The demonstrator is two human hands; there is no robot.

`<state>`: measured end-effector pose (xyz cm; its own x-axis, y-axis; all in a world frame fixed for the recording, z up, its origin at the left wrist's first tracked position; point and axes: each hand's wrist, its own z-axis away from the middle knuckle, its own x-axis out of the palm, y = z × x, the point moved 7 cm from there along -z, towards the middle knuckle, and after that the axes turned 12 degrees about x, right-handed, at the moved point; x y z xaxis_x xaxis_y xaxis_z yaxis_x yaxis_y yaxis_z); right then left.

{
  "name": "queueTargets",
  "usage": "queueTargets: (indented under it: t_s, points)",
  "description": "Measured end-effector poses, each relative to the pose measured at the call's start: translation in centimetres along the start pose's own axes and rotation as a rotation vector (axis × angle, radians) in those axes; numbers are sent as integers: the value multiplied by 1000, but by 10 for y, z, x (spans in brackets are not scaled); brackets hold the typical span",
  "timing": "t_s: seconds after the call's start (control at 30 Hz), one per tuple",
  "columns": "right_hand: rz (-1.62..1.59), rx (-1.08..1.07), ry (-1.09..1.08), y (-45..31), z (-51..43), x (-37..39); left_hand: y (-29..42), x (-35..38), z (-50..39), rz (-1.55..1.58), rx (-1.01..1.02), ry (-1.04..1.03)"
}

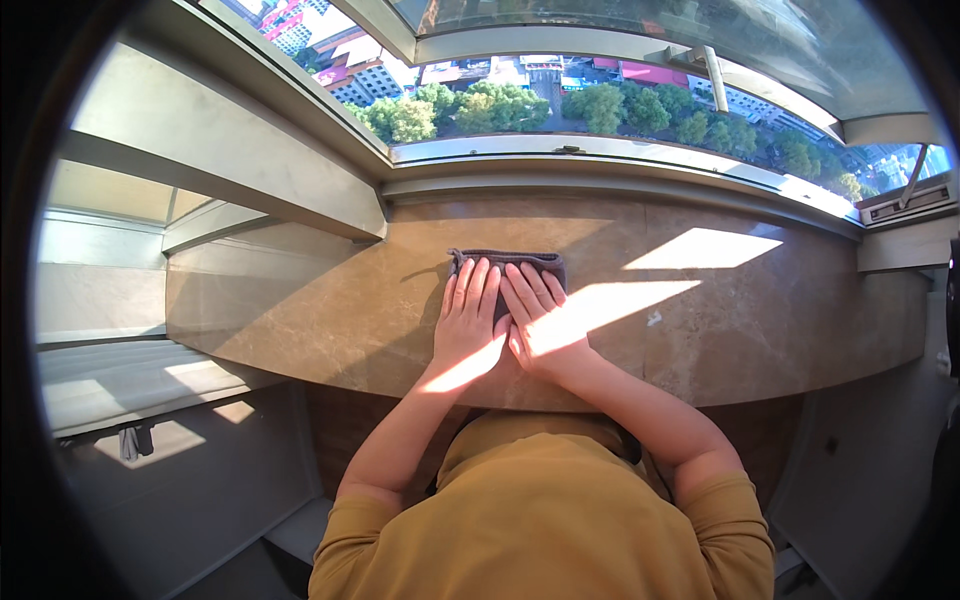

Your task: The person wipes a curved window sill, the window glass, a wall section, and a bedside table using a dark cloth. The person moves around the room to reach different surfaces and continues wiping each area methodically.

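Note:
A folded dark grey-purple cloth (517, 257) lies on the brown marble windowsill (360, 300). My left hand (469, 315) rests flat on the left part of the cloth, pinning it to the stone. On its right part my right hand (544, 315) presses down in the same way. The fingers of both hands point toward the window, and the thumbs meet or nearly meet in the middle. Most of the cloth is hidden beneath my hands; its far edge and a small loop at the far left corner show.
Beyond the sill runs the window's metal frame (525, 180), with an open sash (622, 46) and its handle (714, 79). A thick frame post (247, 157) juts in on the left. Sunlight patches (705, 249) fall on the stone. The sill's curved front edge is close to my body.

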<state>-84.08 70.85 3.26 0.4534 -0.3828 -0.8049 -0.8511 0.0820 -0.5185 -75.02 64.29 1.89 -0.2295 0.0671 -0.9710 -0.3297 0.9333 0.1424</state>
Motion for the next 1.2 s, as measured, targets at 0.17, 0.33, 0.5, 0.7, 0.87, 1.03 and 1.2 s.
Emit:
queueTargets:
  t_s: [0.17, 0.33, 0.5, 0.7, 0.87, 1.03, 1.2]
  points:
    - [99, 4, 73, 3, -81, 33, -78, 3, -40, -65, -18, 105]
    - [46, -64, 49, -17, -66, 39, -72, -1, -9, -34, -67, 87]
    - [-82, -42, -143, -52, 15, 9, 6, -22, 65, 30, -49, -4]
    - [-73, 21, -4, -54, 15, 3, 17, -22, 76, 88, -35, -12]
    - [139, 71, 174, -29, -35, 26, -28, -15, 20, 50, 11, 74]
    - [149, 58, 124, -26, -21, 19, -13, -10, 27, 68, 21, 42]
    - [170, 136, -80, -45, 48, 8, 40, -16, 75, 246, 61, -41]
